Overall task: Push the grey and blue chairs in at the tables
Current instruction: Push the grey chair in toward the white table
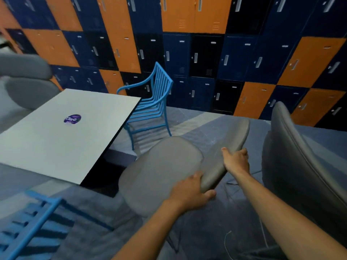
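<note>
A grey chair (159,171) stands at the right side of the white table (47,143), its seat facing the table edge. Both hands hold its curved backrest: my left hand (189,192) grips the near end, my right hand (236,162) grips the middle of the top edge. A blue slatted metal chair (150,106) stands at the table's far right corner, its seat partly under the tabletop. Another blue chair (32,228) shows at the bottom left, near the table's front edge.
A second grey chair (300,160) stands close on the right. More grey seats (24,79) sit at the far left behind the table. Orange, blue and black lockers (206,53) fill the back wall. A purple sticker (72,119) marks the tabletop. The floor is blue-grey carpet.
</note>
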The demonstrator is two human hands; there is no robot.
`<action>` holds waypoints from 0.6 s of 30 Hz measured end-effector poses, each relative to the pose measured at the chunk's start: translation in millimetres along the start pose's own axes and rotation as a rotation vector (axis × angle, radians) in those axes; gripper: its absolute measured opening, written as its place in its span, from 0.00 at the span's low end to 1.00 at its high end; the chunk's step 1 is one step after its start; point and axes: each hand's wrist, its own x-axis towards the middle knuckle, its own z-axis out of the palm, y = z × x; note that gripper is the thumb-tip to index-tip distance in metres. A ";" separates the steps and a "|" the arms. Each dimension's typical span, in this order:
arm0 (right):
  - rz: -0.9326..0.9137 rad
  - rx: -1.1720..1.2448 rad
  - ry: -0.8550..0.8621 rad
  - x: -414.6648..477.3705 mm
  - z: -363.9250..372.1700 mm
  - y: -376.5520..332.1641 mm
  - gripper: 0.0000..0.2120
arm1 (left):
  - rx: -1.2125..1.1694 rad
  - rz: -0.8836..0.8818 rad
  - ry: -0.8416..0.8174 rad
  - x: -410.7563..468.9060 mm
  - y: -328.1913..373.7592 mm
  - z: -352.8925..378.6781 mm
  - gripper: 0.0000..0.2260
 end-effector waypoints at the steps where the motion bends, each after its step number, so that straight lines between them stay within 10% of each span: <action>1: -0.067 -0.083 0.022 -8.8 -1.4 -0.2 0.46 | -0.027 -0.050 -0.015 -15.7 -16.8 -1.2 0.44; 7: -1.010 -0.566 -0.087 -90.8 25.6 5.4 0.32 | -0.202 -0.196 0.230 -100.7 -66.1 14.1 0.35; 18: -1.091 -0.515 -0.220 -168.1 40.3 25.3 0.32 | -0.192 -0.335 0.563 -125.2 -49.2 39.2 0.29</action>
